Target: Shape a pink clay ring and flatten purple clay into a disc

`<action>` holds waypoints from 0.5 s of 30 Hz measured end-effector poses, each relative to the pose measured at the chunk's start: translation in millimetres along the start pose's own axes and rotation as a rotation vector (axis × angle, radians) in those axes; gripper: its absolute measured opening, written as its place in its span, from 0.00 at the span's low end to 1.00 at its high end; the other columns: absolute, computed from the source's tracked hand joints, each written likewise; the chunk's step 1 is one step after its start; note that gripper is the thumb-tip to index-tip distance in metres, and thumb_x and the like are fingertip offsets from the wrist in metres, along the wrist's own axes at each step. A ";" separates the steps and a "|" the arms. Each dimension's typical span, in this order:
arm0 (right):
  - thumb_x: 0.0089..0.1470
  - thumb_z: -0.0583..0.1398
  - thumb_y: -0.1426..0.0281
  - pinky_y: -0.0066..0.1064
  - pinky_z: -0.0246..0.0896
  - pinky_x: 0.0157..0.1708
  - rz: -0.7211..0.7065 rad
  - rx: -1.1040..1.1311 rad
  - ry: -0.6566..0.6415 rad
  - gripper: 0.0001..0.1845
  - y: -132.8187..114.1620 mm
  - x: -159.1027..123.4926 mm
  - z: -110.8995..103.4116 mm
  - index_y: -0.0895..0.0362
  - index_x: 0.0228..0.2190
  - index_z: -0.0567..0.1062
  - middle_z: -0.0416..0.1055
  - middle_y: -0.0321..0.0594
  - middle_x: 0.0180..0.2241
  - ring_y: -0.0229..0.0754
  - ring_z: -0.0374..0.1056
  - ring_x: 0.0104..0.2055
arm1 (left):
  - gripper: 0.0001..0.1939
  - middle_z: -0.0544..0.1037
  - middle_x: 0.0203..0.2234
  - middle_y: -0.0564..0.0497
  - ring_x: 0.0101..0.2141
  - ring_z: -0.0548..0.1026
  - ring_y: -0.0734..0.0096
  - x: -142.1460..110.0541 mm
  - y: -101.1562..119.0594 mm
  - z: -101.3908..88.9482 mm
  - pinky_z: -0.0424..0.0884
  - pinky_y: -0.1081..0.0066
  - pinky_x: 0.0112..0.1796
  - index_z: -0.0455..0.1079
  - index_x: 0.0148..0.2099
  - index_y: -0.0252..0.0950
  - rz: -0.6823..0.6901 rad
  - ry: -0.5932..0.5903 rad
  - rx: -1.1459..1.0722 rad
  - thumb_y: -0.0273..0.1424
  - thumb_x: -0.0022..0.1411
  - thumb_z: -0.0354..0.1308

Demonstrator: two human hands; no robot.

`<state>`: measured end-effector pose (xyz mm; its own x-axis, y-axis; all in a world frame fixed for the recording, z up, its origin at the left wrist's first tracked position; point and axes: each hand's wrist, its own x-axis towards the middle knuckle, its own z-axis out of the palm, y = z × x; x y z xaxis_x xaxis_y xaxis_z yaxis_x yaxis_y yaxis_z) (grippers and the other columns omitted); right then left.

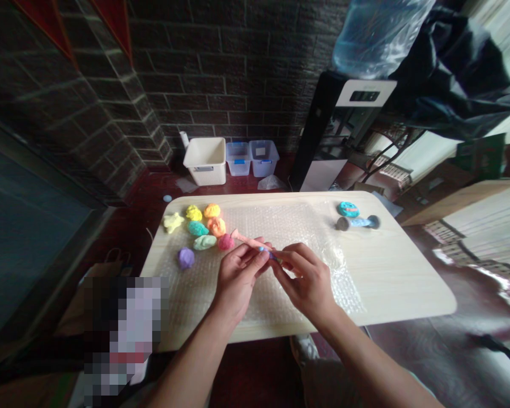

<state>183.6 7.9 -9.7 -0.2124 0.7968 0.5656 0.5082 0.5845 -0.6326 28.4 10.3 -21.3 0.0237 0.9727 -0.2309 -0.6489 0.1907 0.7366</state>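
The left hand's grip (238,276) holds a pink strip (250,241); the right hand (305,279) touches its end, whether pinching I cannot tell.

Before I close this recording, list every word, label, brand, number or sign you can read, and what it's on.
No text can be read.
Dispenser: top panel markings, too small to read.
Right clear bin: pale patch, too blurred to tell any writing.
Carton: pale patch, also too blurred.
Held clay: no writing visible.
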 end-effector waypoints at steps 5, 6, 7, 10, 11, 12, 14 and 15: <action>0.65 0.64 0.72 0.35 0.74 0.35 0.036 0.036 -0.032 0.07 -0.2 0.5 -1.6 0.55 0.45 0.80 0.75 0.42 0.37 0.43 0.74 0.36 | 0.19 0.86 0.45 0.42 0.46 0.82 0.64 0.5 1.9 -1.2 0.77 0.70 0.47 0.81 0.50 0.33 0.025 0.002 0.006 0.30 0.56 0.77; 0.65 0.64 0.71 0.36 0.74 0.37 0.051 0.040 -0.028 0.08 -0.2 1.1 -2.4 0.54 0.46 0.79 0.76 0.43 0.38 0.44 0.75 0.38 | 0.19 0.86 0.44 0.43 0.46 0.82 0.64 0.8 2.6 -1.2 0.77 0.70 0.47 0.81 0.50 0.33 0.036 0.005 0.003 0.30 0.56 0.77; 0.64 0.65 0.70 0.38 0.75 0.39 0.069 0.036 -0.021 0.09 -0.2 1.8 -3.3 0.54 0.47 0.79 0.77 0.44 0.39 0.46 0.75 0.40 | 0.19 0.86 0.44 0.43 0.47 0.82 0.64 1.0 3.2 -1.0 0.77 0.69 0.48 0.80 0.50 0.33 0.048 0.007 -0.002 0.30 0.56 0.77; 0.65 0.65 0.65 0.44 0.76 0.43 0.138 0.024 -0.023 0.11 0.3 2.8 -4.9 0.53 0.48 0.78 0.79 0.46 0.42 0.51 0.76 0.44 | 0.19 0.86 0.45 0.43 0.50 0.82 0.62 1.3 4.5 0.1 0.76 0.67 0.51 0.80 0.50 0.35 0.079 -0.008 -0.016 0.29 0.56 0.77; 0.65 0.66 0.63 0.45 0.77 0.43 0.164 0.036 -0.043 0.12 0.6 2.6 -4.8 0.53 0.49 0.78 0.80 0.46 0.42 0.51 0.77 0.44 | 0.19 0.86 0.46 0.43 0.51 0.81 0.61 1.2 4.7 0.3 0.75 0.67 0.52 0.80 0.50 0.35 0.083 -0.022 -0.016 0.29 0.56 0.77; 0.65 0.66 0.62 0.45 0.77 0.43 0.194 0.061 -0.065 0.13 1.1 2.0 -4.5 0.52 0.49 0.79 0.80 0.46 0.42 0.51 0.77 0.44 | 0.19 0.86 0.46 0.43 0.52 0.81 0.60 1.0 4.8 0.4 0.75 0.66 0.53 0.80 0.49 0.35 0.083 -0.036 -0.012 0.28 0.56 0.77; 0.65 0.66 0.60 0.44 0.79 0.44 0.257 0.135 -0.089 0.15 2.2 0.3 -3.3 0.52 0.50 0.79 0.81 0.46 0.43 0.50 0.79 0.43 | 0.18 0.86 0.47 0.43 0.52 0.81 0.59 0.8 4.9 0.1 0.74 0.63 0.54 0.80 0.49 0.35 0.079 -0.058 0.002 0.28 0.56 0.77; 0.65 0.66 0.60 0.43 0.79 0.45 0.284 0.175 -0.090 0.16 2.8 -0.6 -2.8 0.52 0.50 0.80 0.82 0.45 0.44 0.49 0.79 0.43 | 0.18 0.86 0.47 0.43 0.52 0.81 0.58 0.7 4.9 -0.3 0.74 0.62 0.55 0.80 0.49 0.35 0.078 -0.066 0.008 0.28 0.57 0.76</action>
<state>187.5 8.6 -10.3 -0.1594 0.9373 0.3099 0.4084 0.3484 -0.8437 24.9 11.9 -18.0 0.0240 0.9912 -0.1305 -0.6446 0.1151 0.7558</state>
